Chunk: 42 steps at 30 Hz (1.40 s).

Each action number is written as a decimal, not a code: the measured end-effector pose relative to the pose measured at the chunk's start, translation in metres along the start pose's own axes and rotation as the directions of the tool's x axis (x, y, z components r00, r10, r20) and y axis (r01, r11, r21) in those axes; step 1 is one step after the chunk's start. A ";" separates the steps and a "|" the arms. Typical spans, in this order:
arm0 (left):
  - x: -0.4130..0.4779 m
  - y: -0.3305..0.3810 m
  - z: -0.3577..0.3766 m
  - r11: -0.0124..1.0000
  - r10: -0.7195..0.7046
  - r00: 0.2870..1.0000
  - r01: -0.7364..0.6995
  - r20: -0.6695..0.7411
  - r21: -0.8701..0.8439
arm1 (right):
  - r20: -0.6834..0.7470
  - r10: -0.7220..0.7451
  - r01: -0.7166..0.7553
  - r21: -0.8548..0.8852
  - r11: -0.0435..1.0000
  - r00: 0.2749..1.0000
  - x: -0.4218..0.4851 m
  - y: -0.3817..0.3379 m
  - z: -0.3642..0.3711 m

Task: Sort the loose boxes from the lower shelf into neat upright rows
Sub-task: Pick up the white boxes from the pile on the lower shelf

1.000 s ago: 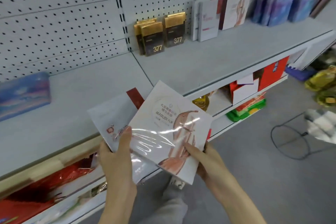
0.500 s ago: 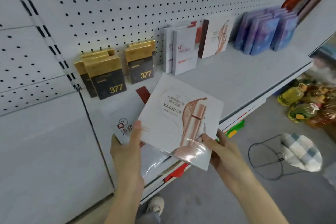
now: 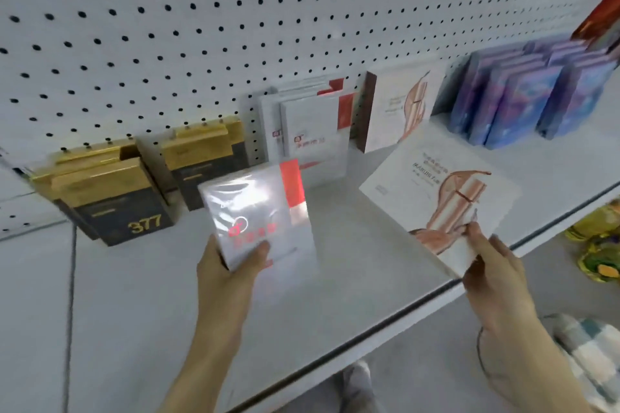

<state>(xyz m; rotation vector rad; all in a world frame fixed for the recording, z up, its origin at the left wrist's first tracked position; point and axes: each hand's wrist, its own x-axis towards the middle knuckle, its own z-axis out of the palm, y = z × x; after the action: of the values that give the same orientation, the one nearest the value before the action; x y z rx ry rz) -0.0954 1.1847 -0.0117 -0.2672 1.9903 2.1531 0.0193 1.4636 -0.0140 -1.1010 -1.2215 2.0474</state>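
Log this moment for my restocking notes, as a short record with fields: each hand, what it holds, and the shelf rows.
left hand: grips red-cornered white box, upright, over the shelf
right hand: pinches bottle-print white box, tilted
rows by pegboard: gold-black boxes, white-red boxes, standing bottle-print box, purple boxes, all upright
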 end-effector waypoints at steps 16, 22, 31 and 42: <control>0.103 -0.009 0.100 0.822 0.335 0.892 -0.120 -0.303 0.556 | 0.527 -0.043 0.197 -0.239 0.951 0.849 0.199 -0.074 0.013; 0.107 -0.014 0.115 0.796 0.361 0.866 -0.092 -0.347 0.599 | 0.636 -0.081 0.335 -0.291 0.896 0.767 0.251 -0.073 0.032; 0.094 -0.020 0.127 0.761 0.469 0.762 -0.091 -0.447 0.642 | 0.559 -0.197 0.430 -0.322 0.844 0.806 0.281 -0.061 0.045; 0.099 0.038 0.142 0.014 0.756 0.644 -0.195 0.117 0.981 | 0.514 -0.167 0.440 -0.473 0.764 0.842 0.294 -0.061 0.059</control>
<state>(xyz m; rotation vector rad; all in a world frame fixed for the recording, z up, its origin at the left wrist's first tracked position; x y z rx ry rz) -0.2004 1.3256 0.0102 0.2665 3.7042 0.3730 -0.1883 1.6844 -0.0570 -0.5805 -2.2092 1.7430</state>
